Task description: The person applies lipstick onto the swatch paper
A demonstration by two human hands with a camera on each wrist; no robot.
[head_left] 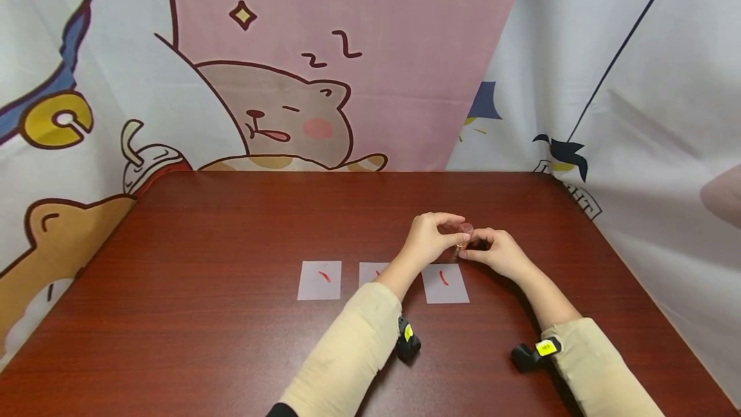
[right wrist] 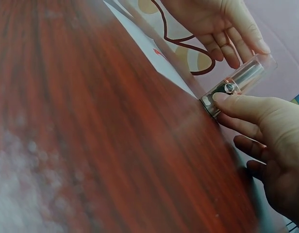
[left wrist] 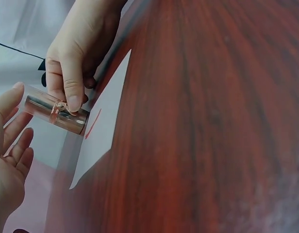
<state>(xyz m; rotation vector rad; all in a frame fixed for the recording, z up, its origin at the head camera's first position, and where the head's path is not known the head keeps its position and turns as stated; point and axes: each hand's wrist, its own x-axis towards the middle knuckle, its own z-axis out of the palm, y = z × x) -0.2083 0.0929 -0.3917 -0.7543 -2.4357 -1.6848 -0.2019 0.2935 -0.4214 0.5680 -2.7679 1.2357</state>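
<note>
A small lipstick tube [head_left: 465, 237] with a clear cap and a metallic base is held above the table between my two hands. My right hand [head_left: 476, 251] pinches its base end between thumb and finger [left wrist: 72, 97]; in the right wrist view the thumb lies on the tube [right wrist: 239, 80]. My left hand [head_left: 446, 227] hovers at the cap end with its fingers [right wrist: 237, 48] loosely curved, one fingertip [left wrist: 14, 90] close to the cap of the tube [left wrist: 55, 110]. No firm grip by the left hand shows. Under the hands lies a white card [head_left: 444, 283] with a red stroke.
Two more white cards [head_left: 320, 280] [head_left: 370, 272] with red marks lie in a row on the dark red wooden table [head_left: 231, 243]. A cartoon-printed cloth [head_left: 324, 50] hangs behind and at both sides. Black wrist cameras [head_left: 408, 338] [head_left: 535, 352] sit on my sleeves.
</note>
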